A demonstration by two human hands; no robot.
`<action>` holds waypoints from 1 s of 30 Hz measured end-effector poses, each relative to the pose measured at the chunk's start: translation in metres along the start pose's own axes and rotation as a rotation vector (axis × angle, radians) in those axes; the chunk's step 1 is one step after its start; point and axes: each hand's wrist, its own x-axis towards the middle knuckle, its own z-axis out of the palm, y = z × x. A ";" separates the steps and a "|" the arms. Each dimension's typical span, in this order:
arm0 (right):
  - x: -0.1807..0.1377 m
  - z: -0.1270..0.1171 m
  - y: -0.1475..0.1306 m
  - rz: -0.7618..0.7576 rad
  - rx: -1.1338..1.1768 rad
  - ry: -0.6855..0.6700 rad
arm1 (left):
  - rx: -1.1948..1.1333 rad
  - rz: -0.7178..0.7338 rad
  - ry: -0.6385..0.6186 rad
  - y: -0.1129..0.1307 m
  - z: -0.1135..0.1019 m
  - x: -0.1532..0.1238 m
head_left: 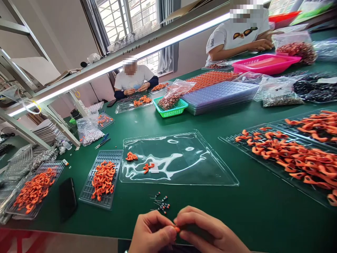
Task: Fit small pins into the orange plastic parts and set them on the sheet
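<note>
Head camera is looking down at a green table [237, 207], where a tray [101, 181] piled with orange pieces is sitting on the left, with a black phone [67, 198] just beside it. At the near edge, the left hand [151, 233] and the right hand [207, 232] are touching, both pinching one small orange piece [177, 229] between their fingertips. Little pins [161, 203] are lying just beyond the hands, a clear plastic sheet [179, 161] is lying farther off, and more trays of orange parts [289, 158] are sitting on the right.

- long green bench [205, 126] fills most of the frame
- bright strip light [137, 56] runs diagonally across the top on a metal rack [31, 116]
- barred window [126, 17] with grey curtains [92, 21], top center
- plain pale wall [52, 38], upper left
</note>
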 end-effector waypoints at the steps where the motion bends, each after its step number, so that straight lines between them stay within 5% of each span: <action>1: 0.004 -0.003 0.005 0.007 -0.063 0.016 | 0.044 0.015 0.031 0.004 -0.006 0.000; 4: 0.020 -0.010 0.022 -0.028 -0.315 0.084 | 0.297 0.138 0.206 0.027 -0.039 0.000; 9: 0.046 -0.004 0.042 -0.151 -0.573 -0.016 | 0.895 0.355 0.657 0.079 -0.126 0.009; 12: 0.051 0.003 0.046 -0.168 -0.577 -0.040 | 0.996 0.361 0.733 0.096 -0.163 0.017; 16: 0.048 0.007 0.048 -0.180 -0.593 -0.031 | 1.077 0.329 0.719 0.105 -0.183 0.026; 21: 0.044 0.002 0.046 -0.178 -0.612 0.008 | 1.189 0.328 0.779 0.117 -0.183 0.036; 24: 0.041 -0.003 0.043 -0.171 -0.599 0.059 | 1.265 0.393 0.761 0.117 -0.158 0.052; 30: 0.031 -0.010 0.039 -0.201 -0.548 0.174 | 1.325 0.424 0.253 0.082 -0.068 0.110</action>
